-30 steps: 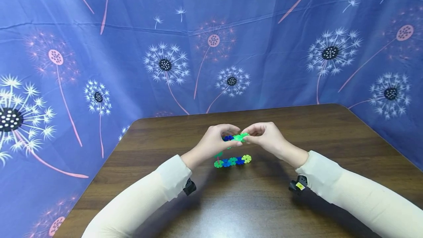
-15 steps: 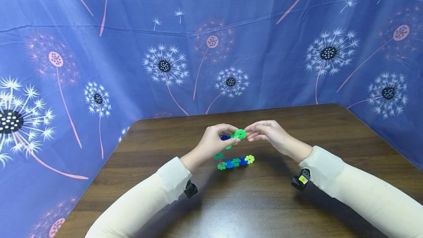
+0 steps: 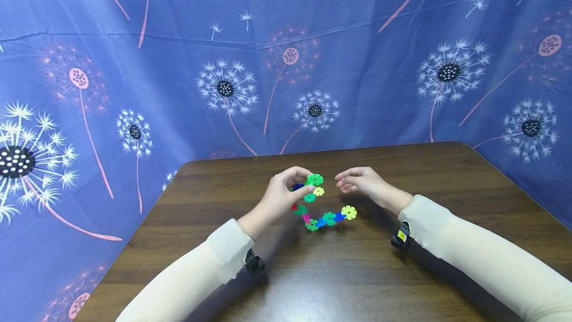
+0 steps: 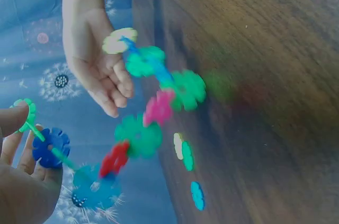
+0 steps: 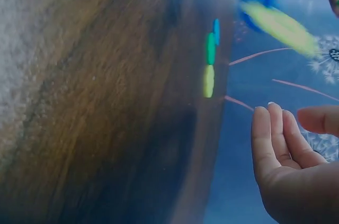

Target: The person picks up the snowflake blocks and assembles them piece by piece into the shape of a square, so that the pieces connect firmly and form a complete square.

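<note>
A chain of interlocking plastic snowflake discs (image 3: 329,218) in green, blue, red, pink and yellow hangs above the table in a curve. My left hand (image 3: 285,194) pinches its upper end near a green disc (image 3: 315,179). In the left wrist view the chain's green disc (image 4: 139,135) sits between a red and a pink one. My right hand (image 3: 368,185) is apart from the chain, to its right, with fingers relaxed and nothing held. The chain's yellow end disc (image 5: 283,28) is blurred above the right hand (image 5: 296,176) in the right wrist view.
Loose discs lie flat on the brown wooden table (image 3: 339,272): a yellow one (image 4: 178,146), a green one (image 4: 187,155) and a blue one (image 4: 197,196). Behind the table hangs a blue dandelion-print cloth (image 3: 268,14).
My right hand has let go of the green disc at the chain's end and drawn away to the right. My left hand has shifted slightly left, and the chain's lower end has swung right.
</note>
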A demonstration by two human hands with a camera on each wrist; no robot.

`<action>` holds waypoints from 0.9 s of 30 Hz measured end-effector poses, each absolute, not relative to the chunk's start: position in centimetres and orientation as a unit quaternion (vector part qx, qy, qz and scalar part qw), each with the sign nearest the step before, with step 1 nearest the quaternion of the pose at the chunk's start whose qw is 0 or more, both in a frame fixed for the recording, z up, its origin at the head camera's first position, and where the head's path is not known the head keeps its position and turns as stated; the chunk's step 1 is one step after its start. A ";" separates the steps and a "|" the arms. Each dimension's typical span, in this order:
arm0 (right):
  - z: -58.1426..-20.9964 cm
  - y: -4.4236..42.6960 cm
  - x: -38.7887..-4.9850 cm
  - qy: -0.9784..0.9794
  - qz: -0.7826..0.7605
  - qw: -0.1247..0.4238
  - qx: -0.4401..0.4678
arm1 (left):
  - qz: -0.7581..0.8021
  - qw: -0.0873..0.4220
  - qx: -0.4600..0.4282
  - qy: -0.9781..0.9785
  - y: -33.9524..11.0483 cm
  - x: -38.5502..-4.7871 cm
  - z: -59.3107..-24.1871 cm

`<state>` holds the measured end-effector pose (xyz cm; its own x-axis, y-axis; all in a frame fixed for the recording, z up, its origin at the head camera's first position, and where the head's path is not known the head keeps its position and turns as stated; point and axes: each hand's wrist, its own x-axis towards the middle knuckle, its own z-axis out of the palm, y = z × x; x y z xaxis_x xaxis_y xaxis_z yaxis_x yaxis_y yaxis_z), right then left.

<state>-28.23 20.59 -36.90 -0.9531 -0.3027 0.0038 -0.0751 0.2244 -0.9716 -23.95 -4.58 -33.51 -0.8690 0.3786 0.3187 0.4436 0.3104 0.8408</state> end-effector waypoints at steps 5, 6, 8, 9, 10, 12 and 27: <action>-37.8 19.9 -29.4 0.817 -0.557 0.093 -0.117 | -0.551 0.021 -0.228 -0.803 -5.4 -24.0 -34.1; -37.9 19.7 -29.5 0.821 -0.551 0.094 -0.119 | -0.552 0.021 -0.223 -0.803 -5.5 -24.0 -34.3; -38.1 19.4 -29.9 0.822 -0.547 0.097 -0.124 | -0.558 0.019 -0.213 -0.802 -5.9 -23.9 -34.7; -38.2 19.2 -30.1 0.824 -0.544 0.097 -0.124 | -0.560 0.017 -0.207 -0.802 -6.1 -23.9 -34.9; -38.2 19.0 -30.2 0.826 -0.541 0.097 -0.125 | -0.566 0.017 -0.201 -0.800 -6.2 -23.9 -35.1; -38.4 18.6 -30.5 0.829 -0.536 0.100 -0.128 | -0.574 0.017 -0.189 -0.796 -6.5 -23.8 -35.5; -39.7 15.7 -32.2 0.853 -0.484 0.094 -0.170 | -0.578 0.077 -0.154 -0.798 -7.4 -23.6 -37.6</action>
